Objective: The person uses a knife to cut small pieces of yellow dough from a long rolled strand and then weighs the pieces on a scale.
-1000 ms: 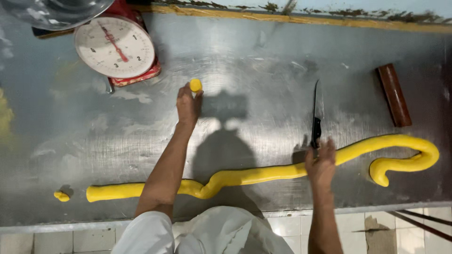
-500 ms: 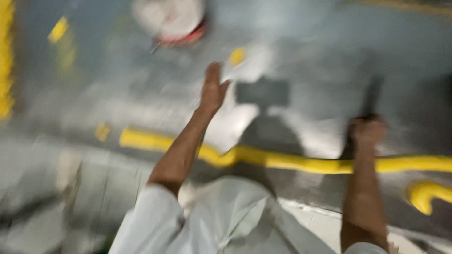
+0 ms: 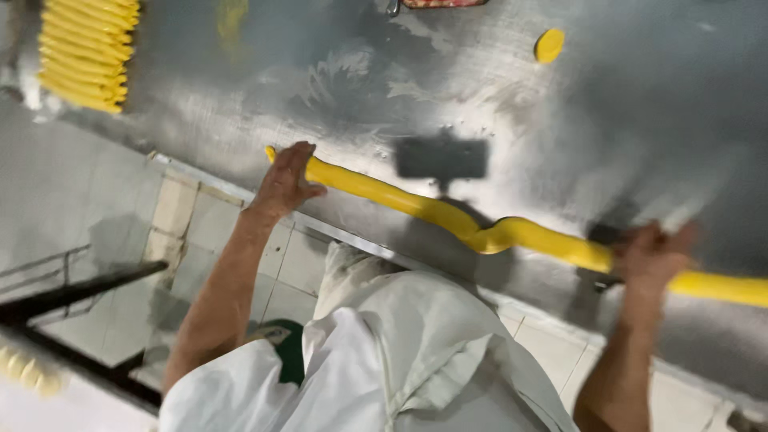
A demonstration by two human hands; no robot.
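Note:
A long yellow dough rope [image 3: 384,194] lies along the near edge of the steel table [image 3: 640,120]. My left hand [image 3: 284,182] rests flat on the rope's left end, fingers apart. My right hand [image 3: 652,258] is blurred and sits closed over the rope further right. A dark knife handle [image 3: 604,237] shows at its left side, and the blade is smeared by motion. A small yellow dough disc [image 3: 549,46] lies alone at the far side of the table.
Several ridged yellow dough sticks [image 3: 84,52] are stacked at the top left. The red base of a scale [image 3: 444,3] peeks in at the top edge. Below the table edge are a tiled floor [image 3: 200,232] and a dark metal bar [image 3: 72,292].
The view has swung left and down. My left hand left the small dough disc and came back to the rope's left end. My right hand stays by the rope.

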